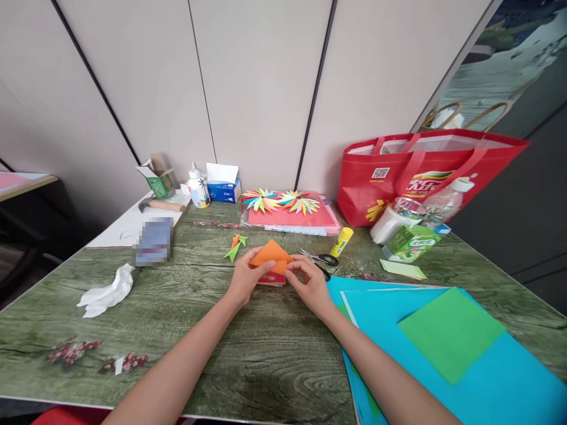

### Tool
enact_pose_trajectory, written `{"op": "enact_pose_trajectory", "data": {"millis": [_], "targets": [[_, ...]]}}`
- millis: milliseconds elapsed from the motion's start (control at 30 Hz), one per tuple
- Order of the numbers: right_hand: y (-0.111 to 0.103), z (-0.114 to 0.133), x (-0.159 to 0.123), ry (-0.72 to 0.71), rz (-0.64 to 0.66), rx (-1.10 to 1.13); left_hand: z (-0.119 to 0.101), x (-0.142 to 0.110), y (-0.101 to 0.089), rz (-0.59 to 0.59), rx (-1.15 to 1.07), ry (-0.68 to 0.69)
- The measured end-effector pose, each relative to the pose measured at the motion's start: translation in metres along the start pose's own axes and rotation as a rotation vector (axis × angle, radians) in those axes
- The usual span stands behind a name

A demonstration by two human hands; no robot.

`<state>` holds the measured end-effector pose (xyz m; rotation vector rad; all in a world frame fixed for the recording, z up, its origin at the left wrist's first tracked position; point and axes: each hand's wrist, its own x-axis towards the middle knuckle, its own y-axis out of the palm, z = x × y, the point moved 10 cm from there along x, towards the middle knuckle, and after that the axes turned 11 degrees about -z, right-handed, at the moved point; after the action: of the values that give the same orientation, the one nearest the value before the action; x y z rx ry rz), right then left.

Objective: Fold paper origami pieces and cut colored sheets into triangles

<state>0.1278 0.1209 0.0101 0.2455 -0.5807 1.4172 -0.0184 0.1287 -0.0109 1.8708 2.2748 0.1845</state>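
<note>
Between both hands is a folded piece of orange paper (271,254), its upper part coming to a point. My left hand (248,274) pinches its left side, thumb across the front. My right hand (309,284) grips its lower right edge between thumb and fingers. Beneath the orange paper, a small stack of red paper (271,279) shows in part. Folded orange and green paper pieces (235,247) lie just left of my left hand. Beyond my right hand are black-handled scissors (325,258), partly covered by that hand, and a yellow glue stick (342,242).
Blue paper sheets (390,330) with a green square (452,333) on top spread under my right forearm. Two paper pinwheel stars (262,200) sit on a red packet (295,218). A red bag (367,183), hammer (162,205), white bottle (198,190) and crumpled tissue (106,292) stand around.
</note>
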Motion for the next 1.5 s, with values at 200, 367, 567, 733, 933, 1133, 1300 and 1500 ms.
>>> {"op": "enact_pose_trajectory", "data": {"millis": [200, 367, 567, 733, 933, 1133, 1300, 1500], "targets": [[0.002, -0.007, -0.002, 0.055, 0.011, 0.045, 0.010, -0.003, 0.008, 0.059, 0.049, -0.058], [-0.003, -0.022, -0.005, 0.235, -0.041, 0.166, 0.012, -0.004, 0.013, 0.072, -0.062, -0.106], [0.002, -0.029, -0.008, 0.331, -0.028, 0.215, 0.014, -0.003, 0.013, 0.047, -0.126, -0.129], [0.008, -0.025, -0.009, 0.319, 0.031, 0.217, 0.014, -0.003, 0.014, 0.076, -0.094, -0.098], [0.002, -0.024, -0.009, 0.338, -0.005, 0.194, 0.011, -0.005, 0.016, 0.074, -0.021, -0.073], [0.007, -0.016, -0.010, 0.267, 0.067, 0.220, 0.004, -0.002, 0.009, -0.023, -0.051, -0.058], [0.007, -0.007, -0.010, 0.096, 0.097, 0.052, 0.009, -0.001, 0.012, 0.024, -0.119, -0.111], [0.005, 0.000, -0.009, 0.005, 0.096, -0.044, 0.010, -0.002, 0.020, 0.106, -0.231, -0.132]]}}
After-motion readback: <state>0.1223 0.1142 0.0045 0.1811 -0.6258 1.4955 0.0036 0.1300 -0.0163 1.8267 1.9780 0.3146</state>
